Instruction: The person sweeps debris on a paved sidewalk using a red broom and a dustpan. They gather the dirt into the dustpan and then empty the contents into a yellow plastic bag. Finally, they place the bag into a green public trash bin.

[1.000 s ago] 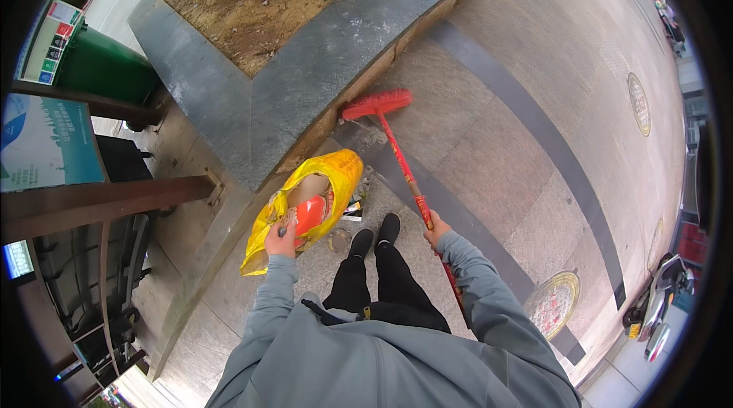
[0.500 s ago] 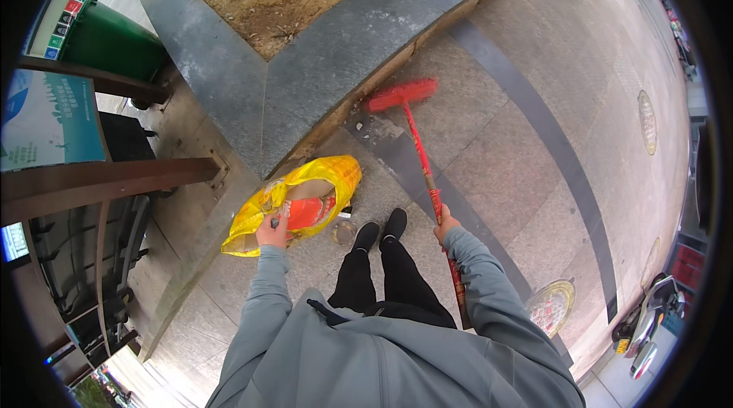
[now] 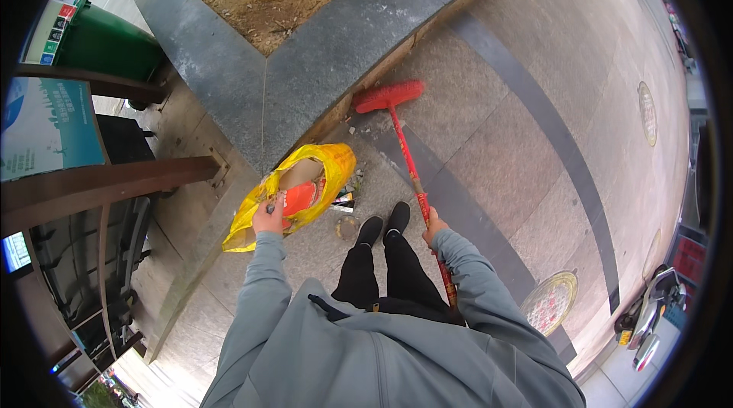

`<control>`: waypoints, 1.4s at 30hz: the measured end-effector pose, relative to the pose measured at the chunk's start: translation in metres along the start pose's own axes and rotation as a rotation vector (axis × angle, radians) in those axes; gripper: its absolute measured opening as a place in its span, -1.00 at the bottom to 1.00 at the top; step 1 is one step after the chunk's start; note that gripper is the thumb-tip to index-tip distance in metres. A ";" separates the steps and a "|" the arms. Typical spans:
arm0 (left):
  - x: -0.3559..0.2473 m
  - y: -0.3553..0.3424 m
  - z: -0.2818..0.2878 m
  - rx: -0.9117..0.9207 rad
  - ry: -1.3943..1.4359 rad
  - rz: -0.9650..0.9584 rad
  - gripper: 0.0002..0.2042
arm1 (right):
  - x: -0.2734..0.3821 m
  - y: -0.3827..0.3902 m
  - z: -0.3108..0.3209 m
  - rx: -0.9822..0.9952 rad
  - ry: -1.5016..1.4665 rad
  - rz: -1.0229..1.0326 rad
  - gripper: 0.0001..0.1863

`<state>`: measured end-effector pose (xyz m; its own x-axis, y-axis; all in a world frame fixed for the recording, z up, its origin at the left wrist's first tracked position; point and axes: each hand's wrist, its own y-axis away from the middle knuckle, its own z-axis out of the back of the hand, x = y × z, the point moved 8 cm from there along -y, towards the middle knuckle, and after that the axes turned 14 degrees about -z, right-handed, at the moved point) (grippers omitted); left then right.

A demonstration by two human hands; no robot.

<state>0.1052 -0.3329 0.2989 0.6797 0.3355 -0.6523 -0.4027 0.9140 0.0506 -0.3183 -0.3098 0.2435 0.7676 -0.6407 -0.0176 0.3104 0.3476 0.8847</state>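
My left hand (image 3: 267,219) is closed on the near edge of a yellow plastic bag (image 3: 337,162). The bag gapes wide, and a red-orange piece of packaging (image 3: 300,198) shows inside next to greyish-brown material. My right hand (image 3: 434,228) grips the red handle of a broom (image 3: 403,147), which runs back beneath my right forearm. Its red bristle head (image 3: 388,96) rests on the pavement by the foot of the stone planter. Small litter (image 3: 345,200) lies on the ground just right of the bag, in front of my shoes.
A grey stone planter ledge (image 3: 305,64) with bare soil runs along the far left. Brown posts (image 3: 175,170), a green wheeled bin (image 3: 111,41) and a signboard (image 3: 53,127) stand at left. A round cover (image 3: 551,303) is set in the paving; a scooter (image 3: 650,312) is parked at far right.
The broom, with my right hand on it, has swung a little to the left. The bag has shifted slightly up and left, and more litter shows beside it.
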 end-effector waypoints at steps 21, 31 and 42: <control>0.001 0.006 0.001 -0.045 0.000 -0.060 -0.61 | -0.039 0.011 0.001 -0.090 0.146 0.147 -0.29; 0.012 0.032 0.007 -0.042 0.004 -0.078 -0.64 | -0.048 0.052 0.010 0.074 0.160 0.107 -0.33; 0.012 0.057 0.045 -0.025 0.006 -0.176 -0.75 | -0.080 0.040 0.026 -0.071 0.343 0.239 -0.37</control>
<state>0.1177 -0.2666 0.3279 0.7372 0.1693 -0.6542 -0.2930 0.9524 -0.0837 -0.3813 -0.2622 0.2926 0.9611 -0.2755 0.0196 0.1298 0.5130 0.8485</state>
